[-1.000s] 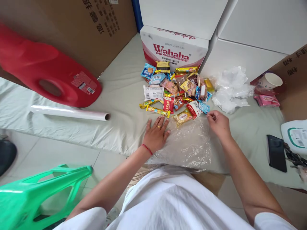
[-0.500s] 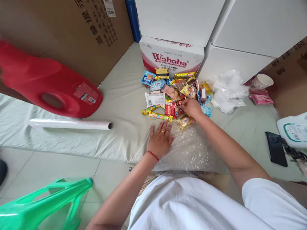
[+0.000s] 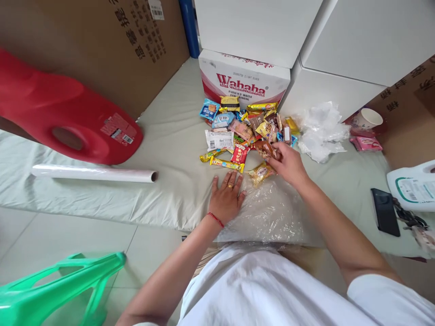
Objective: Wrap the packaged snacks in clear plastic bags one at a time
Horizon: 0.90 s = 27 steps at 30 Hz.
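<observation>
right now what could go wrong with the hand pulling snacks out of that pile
The right hand grips several packets at once; one could slip out. The thin plastic sheet is pinned only by the left hand at its edge, so it may bunch up. Nearby snacks may get dragged along.

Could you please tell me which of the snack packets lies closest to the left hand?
The long yellow bar packet, lying flat just beyond the left hand; the other packets sit farther back in the pile.

Left hand flat, palm down, fingers spread, frame centre; right hand curled, fingers pinched, just right of centre.
</observation>
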Motion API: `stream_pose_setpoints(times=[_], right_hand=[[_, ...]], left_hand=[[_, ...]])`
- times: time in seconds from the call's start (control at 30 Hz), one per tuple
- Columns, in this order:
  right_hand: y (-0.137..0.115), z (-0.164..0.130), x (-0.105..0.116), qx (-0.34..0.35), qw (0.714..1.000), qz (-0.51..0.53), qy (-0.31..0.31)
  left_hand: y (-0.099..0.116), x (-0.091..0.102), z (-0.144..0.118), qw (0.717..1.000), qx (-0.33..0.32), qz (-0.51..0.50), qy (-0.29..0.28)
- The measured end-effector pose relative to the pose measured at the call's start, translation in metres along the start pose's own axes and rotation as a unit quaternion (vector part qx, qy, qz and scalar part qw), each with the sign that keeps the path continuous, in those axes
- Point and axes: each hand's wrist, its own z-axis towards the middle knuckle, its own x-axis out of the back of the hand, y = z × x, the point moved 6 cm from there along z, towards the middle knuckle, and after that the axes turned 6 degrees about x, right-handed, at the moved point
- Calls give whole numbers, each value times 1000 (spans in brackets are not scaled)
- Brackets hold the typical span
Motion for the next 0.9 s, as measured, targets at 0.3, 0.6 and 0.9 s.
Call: stream_pose_setpoints(times=[0.3,0.6,0.9], right_hand=[[-32,-127,-54,203,957,-10,-208],[-2,3,-25,88,968,-169,-161],[3,74,-63,29,940,-260,-219]], left_hand=[[-8,4,9,1000,-12,-19,6],[-9,5,9,1000,-15,-22,16],[-9,7,8,999,-18,-27,18]])
